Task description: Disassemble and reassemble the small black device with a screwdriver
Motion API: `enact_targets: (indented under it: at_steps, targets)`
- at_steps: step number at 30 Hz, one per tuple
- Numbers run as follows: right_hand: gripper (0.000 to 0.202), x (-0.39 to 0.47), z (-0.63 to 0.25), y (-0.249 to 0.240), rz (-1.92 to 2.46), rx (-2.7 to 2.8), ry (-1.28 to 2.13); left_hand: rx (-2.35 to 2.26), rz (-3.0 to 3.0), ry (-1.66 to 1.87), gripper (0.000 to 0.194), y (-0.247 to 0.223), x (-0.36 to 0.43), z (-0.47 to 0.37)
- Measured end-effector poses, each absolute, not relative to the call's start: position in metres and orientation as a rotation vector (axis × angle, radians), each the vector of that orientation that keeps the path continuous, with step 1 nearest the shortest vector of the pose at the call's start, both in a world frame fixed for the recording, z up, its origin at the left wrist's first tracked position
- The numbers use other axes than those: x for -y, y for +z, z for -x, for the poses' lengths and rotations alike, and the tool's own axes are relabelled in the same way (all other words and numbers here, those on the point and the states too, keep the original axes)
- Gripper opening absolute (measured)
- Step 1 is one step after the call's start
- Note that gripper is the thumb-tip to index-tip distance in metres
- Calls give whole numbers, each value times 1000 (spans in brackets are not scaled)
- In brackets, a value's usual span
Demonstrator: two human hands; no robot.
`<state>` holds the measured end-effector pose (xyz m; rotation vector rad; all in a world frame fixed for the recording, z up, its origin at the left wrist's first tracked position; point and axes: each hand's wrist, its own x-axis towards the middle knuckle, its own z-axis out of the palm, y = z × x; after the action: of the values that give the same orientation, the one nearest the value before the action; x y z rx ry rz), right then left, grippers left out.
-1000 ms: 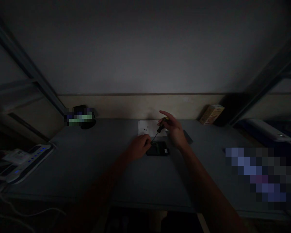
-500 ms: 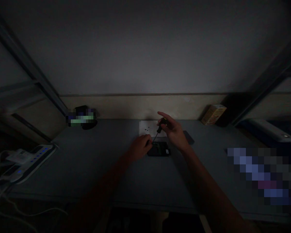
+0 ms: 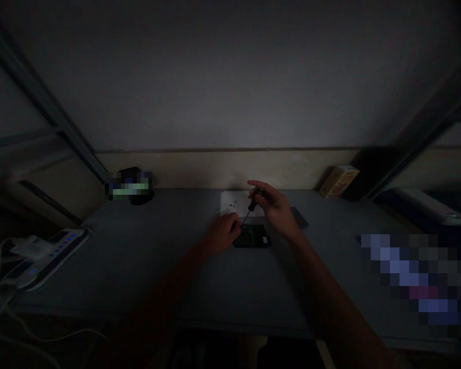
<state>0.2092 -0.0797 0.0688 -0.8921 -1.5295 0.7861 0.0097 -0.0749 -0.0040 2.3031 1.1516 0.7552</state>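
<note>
The opened black electronic device (image 3: 258,237) lay flat on the surface (image 3: 157,246), just on the near side of the white sheet (image 3: 241,203), and looked thin, light and stiff, its exposed inside probably fragile; its outer edges seemed the safer place to hold. The screwdriver (image 3: 252,206), slanting from above the sheet down toward the device, looked light and rigid, best held by its thick dark handle, since the slim shaft offered little purchase. The right hand (image 3: 275,209) hung over the sheet's right side, its grip pinching that handle with one finger held out straight. The left hand (image 3: 225,231) rested low at the sheet's near left corner, fingers curled beside the shaft's tip; whether that grip pinched anything could not be told. Small dark specks (image 3: 233,206), perhaps screws, dotted the sheet.
</note>
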Motion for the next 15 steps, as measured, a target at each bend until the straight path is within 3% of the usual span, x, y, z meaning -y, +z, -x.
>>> enact_targets:
  at_steps: [5,11,15]
  targets:
    - [37,78,-208,65,839,1528,945,-1148,-2321,755,11,-5,75,-9]
    - [19,78,-202,69,977,1481,596,-1163,-2303,739,9,-2,77,-9]
    - [18,77,-211,70,975,1498,682,-1173,-2298,731,9,-1,77,-10]
